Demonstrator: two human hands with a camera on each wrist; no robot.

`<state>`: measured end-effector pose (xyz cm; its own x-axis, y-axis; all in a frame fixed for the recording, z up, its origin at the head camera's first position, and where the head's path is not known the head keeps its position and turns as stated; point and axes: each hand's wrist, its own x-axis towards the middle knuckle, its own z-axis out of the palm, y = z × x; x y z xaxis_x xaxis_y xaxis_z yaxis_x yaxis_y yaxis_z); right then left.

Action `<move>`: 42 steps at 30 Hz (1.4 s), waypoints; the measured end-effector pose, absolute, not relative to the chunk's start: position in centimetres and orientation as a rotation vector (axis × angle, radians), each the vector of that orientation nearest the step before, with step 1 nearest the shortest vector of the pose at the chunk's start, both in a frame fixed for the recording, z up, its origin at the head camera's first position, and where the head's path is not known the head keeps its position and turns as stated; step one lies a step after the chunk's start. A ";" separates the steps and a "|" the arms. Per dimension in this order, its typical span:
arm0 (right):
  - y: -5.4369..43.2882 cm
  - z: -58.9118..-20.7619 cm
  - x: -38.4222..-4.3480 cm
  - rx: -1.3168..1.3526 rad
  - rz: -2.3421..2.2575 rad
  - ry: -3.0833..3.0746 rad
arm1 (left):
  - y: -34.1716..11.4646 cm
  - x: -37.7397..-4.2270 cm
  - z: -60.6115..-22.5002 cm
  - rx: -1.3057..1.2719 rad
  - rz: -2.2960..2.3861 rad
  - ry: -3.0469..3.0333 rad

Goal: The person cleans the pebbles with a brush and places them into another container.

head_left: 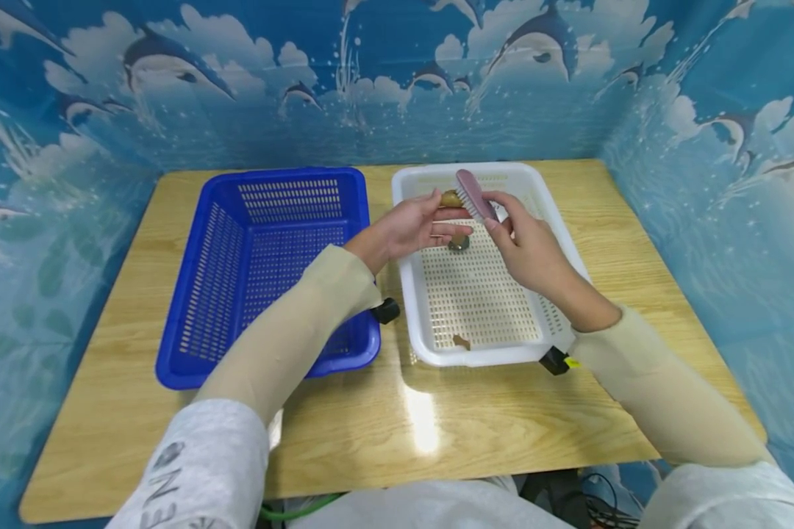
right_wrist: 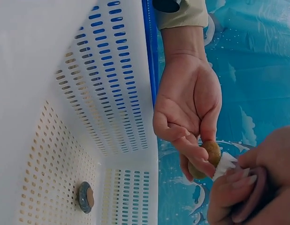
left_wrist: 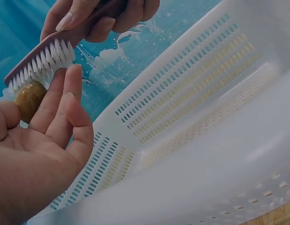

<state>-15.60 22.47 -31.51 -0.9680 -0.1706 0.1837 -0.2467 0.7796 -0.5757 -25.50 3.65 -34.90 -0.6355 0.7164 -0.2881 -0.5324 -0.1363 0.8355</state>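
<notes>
Between thumb and fingers, my left hand [head_left: 410, 226] pinches a smooth, glossy yellow-brown stone [left_wrist: 30, 101] above the white basket. The other fingers of that hand stretch out loosely, palm up. My right hand [head_left: 532, 250] grips a mauve-handled brush [head_left: 474, 195] with white bristles. In the left wrist view the bristles [left_wrist: 41, 64] meet the top of the stone. Below the hands, a dark rounded stone [right_wrist: 84, 198] with a brown patch lies on the floor of the white basket [head_left: 476, 358]. A small flat brown piece [head_left: 461, 342] lies near that basket's front wall.
To the left stands a deep blue slotted basket [head_left: 340, 365] on the wooden table [head_left: 364, 441]. A dolphin-print curtain [head_left: 397, 125] encloses the back and sides. Small black wrist devices [head_left: 386, 311] overlap the basket rims in the head view. Cables [head_left: 612, 507] lie below the table's front edge.
</notes>
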 end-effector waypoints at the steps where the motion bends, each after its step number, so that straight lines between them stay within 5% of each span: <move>1: 22.5 -31.6 -15.6 0.355 0.946 -2.840 | 3.7 -25.5 -34.9 0.231 1.870 1.277; 42: 22.5 -31.4 -15.3 0.411 0.869 -2.858 | 3.8 -25.2 -34.9 0.231 1.910 1.314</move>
<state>-15.34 22.46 -31.38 -0.9549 -0.2212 0.1980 -0.2940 0.7974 -0.5270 -25.16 3.81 -34.88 -0.6718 0.6892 -0.2715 -0.5002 -0.1517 0.8525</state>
